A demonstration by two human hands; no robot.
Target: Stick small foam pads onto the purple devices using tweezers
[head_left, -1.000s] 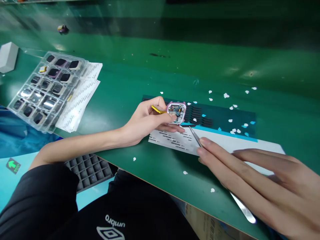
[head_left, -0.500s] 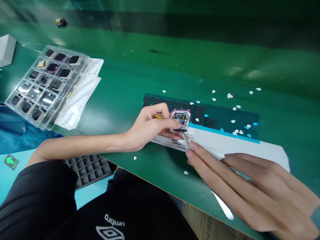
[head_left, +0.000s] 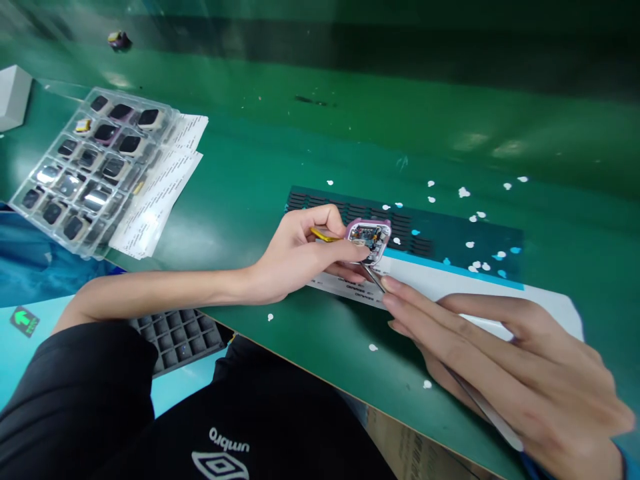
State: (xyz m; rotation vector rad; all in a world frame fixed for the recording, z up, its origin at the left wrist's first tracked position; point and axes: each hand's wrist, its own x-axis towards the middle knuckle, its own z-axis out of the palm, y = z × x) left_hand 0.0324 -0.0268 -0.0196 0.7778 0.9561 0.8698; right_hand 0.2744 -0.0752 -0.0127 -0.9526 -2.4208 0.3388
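Observation:
My left hand [head_left: 305,253] is closed around an opened smartwatch case [head_left: 386,232] with a purple rim, its circuit board [head_left: 367,235] facing up. My left thumb presses on the board's lower part. A yellow battery [head_left: 325,235] sticks out between the thumb and curled forefinger. My right hand [head_left: 500,360] pinches slim metal tweezers [head_left: 374,277], whose tip meets the lower edge of the case. The broad tail end of the tweezers shows below the palm. Under both hands lies a sheet of black strips [head_left: 320,200] with a white printed backing [head_left: 420,270].
At the left, a clear compartment tray [head_left: 95,167] holds several watch bodies, beside printed white sheets [head_left: 165,193]. Small white and blue tabs [head_left: 464,193] are scattered around the strip sheet. A dark gridded tray [head_left: 180,340] sits below the table edge. Another watch part [head_left: 119,41] lies at the back.
The watch case has shifted slightly right and turned a little. The black strip seen at its lower edge by the tweezers' tip no longer shows. My right hand has turned, and the tweezers' tail swung right.

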